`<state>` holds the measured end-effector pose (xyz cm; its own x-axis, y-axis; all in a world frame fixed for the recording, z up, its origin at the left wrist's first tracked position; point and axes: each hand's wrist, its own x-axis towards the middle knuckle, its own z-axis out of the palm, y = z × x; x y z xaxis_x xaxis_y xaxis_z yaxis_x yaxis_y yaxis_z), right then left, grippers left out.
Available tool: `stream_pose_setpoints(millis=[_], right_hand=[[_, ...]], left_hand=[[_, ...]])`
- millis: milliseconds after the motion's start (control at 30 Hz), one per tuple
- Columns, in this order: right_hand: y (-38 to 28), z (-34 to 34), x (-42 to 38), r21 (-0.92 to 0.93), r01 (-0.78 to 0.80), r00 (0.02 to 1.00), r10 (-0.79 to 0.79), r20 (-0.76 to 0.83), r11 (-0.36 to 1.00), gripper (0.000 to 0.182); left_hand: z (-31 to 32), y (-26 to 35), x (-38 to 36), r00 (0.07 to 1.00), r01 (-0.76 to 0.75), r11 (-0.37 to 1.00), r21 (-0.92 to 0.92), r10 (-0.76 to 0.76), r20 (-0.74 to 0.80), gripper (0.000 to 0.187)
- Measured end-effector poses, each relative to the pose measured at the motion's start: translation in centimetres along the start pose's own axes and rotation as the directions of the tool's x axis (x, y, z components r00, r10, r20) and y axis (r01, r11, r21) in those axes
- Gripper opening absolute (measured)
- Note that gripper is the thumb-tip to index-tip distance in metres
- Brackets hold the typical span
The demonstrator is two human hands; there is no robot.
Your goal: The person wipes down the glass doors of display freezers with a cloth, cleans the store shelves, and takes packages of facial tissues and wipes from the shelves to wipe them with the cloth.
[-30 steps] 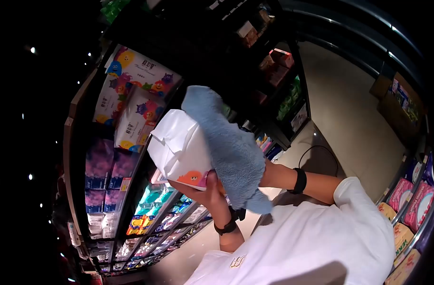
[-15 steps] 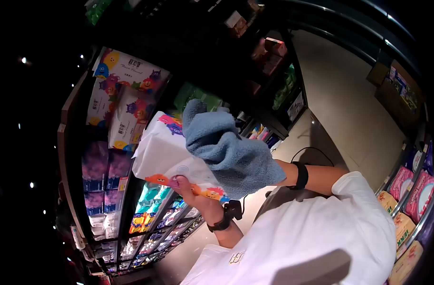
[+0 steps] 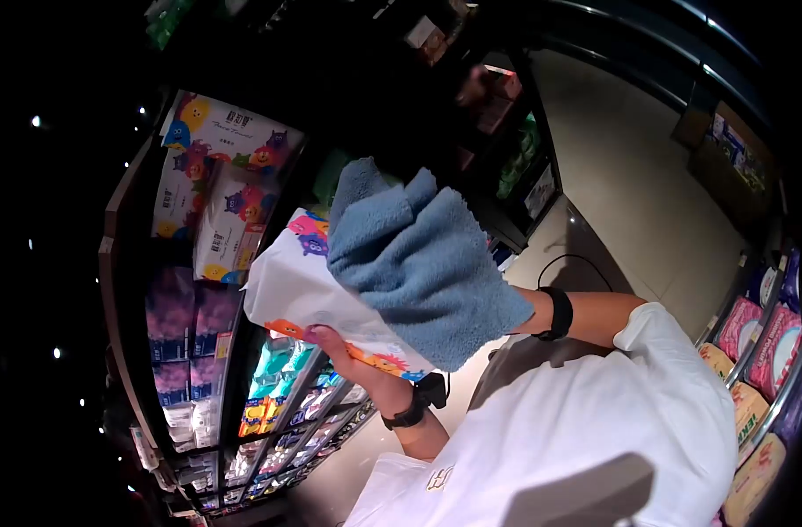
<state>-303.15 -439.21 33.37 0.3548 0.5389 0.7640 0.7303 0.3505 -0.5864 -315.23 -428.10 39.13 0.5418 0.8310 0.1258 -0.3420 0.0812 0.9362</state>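
Note:
My left hand [image 3: 366, 373] grips the lower edge of a white soft pack [image 3: 300, 285] with colourful cartoon monsters printed on it, the thumb lying along its edge. A blue towelling cloth [image 3: 418, 263] lies over the right part of the pack. My right hand is hidden under this cloth; only the right wrist [image 3: 539, 318] shows where it comes out. The cloth is bunched in folds, with loose corners standing up at its far end. Both wrists wear dark bands, the left wristband [image 3: 409, 411] carrying a small black device.
Matching cartoon packs [image 3: 234, 132] are stacked on a dark shelf at the left. Below them stand purple packs [image 3: 190, 316] and rows of colourful packets [image 3: 278, 364]. Pink and yellow packages [image 3: 774, 351] line a rack at the right. An open carton [image 3: 730, 167] sits on the pale floor [image 3: 629, 132].
The cloth has spread wider over the pack, and its far folds have opened into raised corners. My left hand keeps its hold, with the pack almost in the same place.

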Motion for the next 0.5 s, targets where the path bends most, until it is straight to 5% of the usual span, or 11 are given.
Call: stream_pose_setpoints(millis=[133, 267, 333, 433, 467, 500], right_hand=[[-1.1, 0.2, 1.1, -0.07, 0.058, 0.998, -0.06, -0.029, 0.996, 0.067], [1.8, -1.7, 2.4, 0.077, 0.032, 0.999, -0.031, -0.011, 0.997, 0.067], [3.3, -2.2, 2.0, 0.141, -0.02, 1.0, 0.018, 0.014, 0.99, 0.067], [5.1, -2.4, -0.1, 0.217, -0.124, 0.992, 0.126, 0.004, 0.968, 0.067], [5.3, -2.0, -0.8, 0.247, -0.155, 0.987, 0.161, -0.005, 0.957, 0.067], [5.3, -1.7, -1.1, 0.273, -0.18, 0.982, 0.19, -0.013, 0.945, 0.067]], left_hand=[[0.7, 1.5, -0.9, 0.989, -0.139, 0.986, 0.087, 0.142, -0.034, 0.086], [-1.3, -0.1, -0.6, 0.997, -0.077, 0.986, 0.149, 0.072, 0.038, 0.077], [-3.2, -1.5, 0.4, 0.968, -0.2, 0.937, 0.288, 0.143, 0.206, 0.074], [-2.4, -3.0, 2.2, 0.957, -0.229, 0.886, 0.403, 0.129, 0.261, 0.066], [-2.5, -3.2, 3.0, 0.955, -0.227, 0.85, 0.476, 0.099, 0.28, 0.066], [-0.7, -1.8, 2.5, 0.967, -0.039, 0.947, 0.319, -0.045, 0.252, 0.066]])
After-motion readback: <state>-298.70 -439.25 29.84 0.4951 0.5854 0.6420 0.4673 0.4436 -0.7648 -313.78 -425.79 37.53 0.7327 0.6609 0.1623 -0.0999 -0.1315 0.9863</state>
